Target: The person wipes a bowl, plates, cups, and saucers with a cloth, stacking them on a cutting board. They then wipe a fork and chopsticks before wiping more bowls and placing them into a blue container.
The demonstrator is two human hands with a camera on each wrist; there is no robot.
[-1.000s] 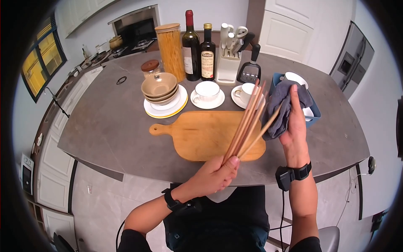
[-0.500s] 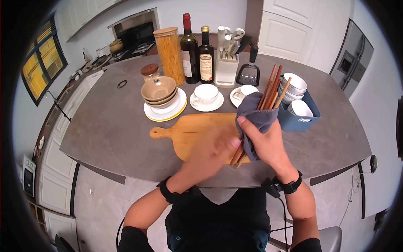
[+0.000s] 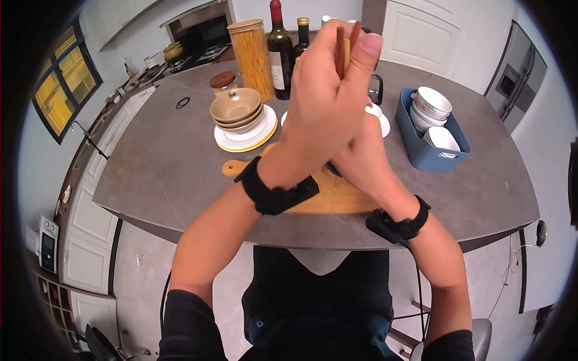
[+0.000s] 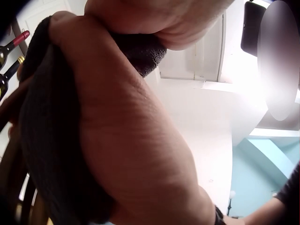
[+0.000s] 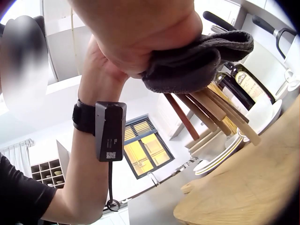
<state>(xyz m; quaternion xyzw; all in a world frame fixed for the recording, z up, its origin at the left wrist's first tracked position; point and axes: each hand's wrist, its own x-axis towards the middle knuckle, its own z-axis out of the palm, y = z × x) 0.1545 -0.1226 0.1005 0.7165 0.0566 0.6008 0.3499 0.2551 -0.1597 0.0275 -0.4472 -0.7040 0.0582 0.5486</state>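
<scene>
Brown wooden chopsticks (image 3: 346, 53) stand roughly upright, their top ends showing between the thumb and fingers of my left hand (image 3: 328, 99), which grips them. Just below it and partly hidden behind it, my right hand (image 3: 368, 157) holds a dark grey cloth (image 5: 183, 70) wrapped around the chopsticks. In the right wrist view several chopstick ends (image 5: 220, 112) stick out below the cloth. The left wrist view shows the cloth (image 4: 51, 136) pressed against my right hand (image 4: 131, 122). Beneath both hands lies a wooden cutting board (image 3: 331, 195).
Brown bowls (image 3: 236, 107) are stacked on plates (image 3: 268, 131) at the left. Behind stand a pasta jar (image 3: 250, 63), a wine bottle (image 3: 279, 57) and a second dark bottle (image 3: 302, 39). A blue basket (image 3: 424, 150) of white bowls (image 3: 433, 102) sits on the right.
The chopsticks went from my left hand into the cloth in my right hand. My left hand then rose and closed around their upper ends; the bundle now stands more upright.
</scene>
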